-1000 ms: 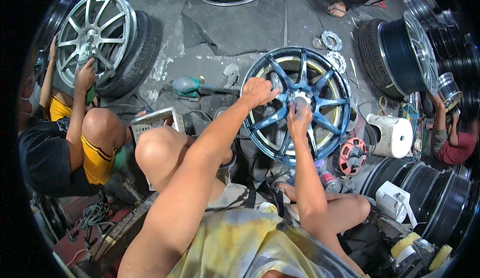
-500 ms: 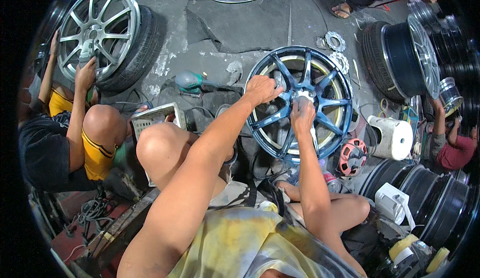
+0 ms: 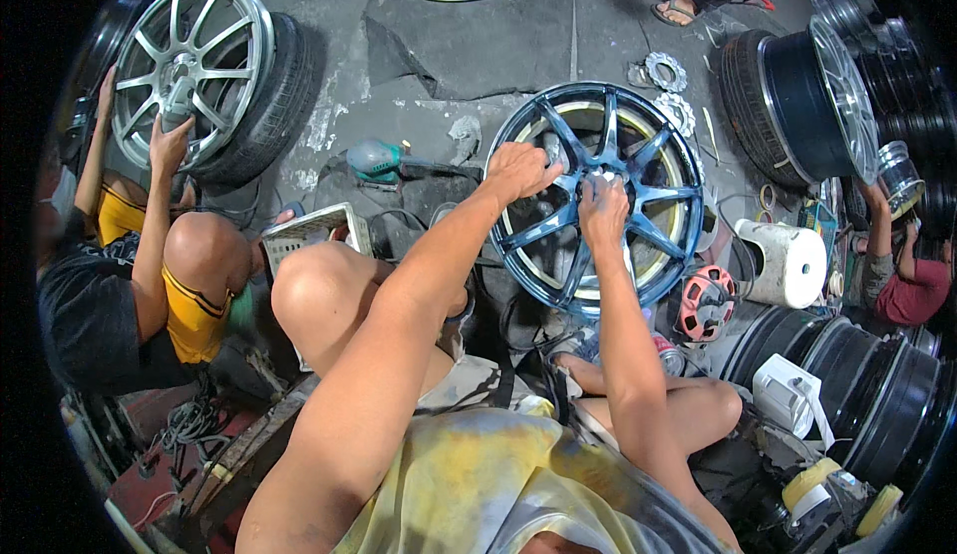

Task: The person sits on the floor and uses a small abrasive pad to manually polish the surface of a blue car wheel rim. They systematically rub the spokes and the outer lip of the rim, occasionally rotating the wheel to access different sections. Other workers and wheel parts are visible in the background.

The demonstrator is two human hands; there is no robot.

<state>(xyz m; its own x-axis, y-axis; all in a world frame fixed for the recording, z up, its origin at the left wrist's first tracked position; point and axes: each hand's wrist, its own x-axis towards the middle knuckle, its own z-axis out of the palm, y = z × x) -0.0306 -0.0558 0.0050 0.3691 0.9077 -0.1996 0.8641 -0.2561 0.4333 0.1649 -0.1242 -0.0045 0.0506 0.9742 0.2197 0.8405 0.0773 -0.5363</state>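
Observation:
A blue multi-spoke wheel rim stands before me, with pale patches near its hub. My left hand is closed over the rim's left side, its fingers curled by an upper-left spoke. Against the hub presses my right hand, fingers together and pointing away from me. Something pale shows at its fingertips, but I cannot make out whether it is held or part of the rim. Left of the rim lies a green and grey power sander on the floor.
At left, a person handles a silver wheel beside a tyre. A pale plastic crate stands by my knee. On the right are a red reel-like disc, a white stool, a tyre-fitted wheel and stacked black rims.
My right hand has shifted slightly away from me at the hub. The left hand keeps its place on the rim. The person at left has moved the tool on the silver wheel slightly.

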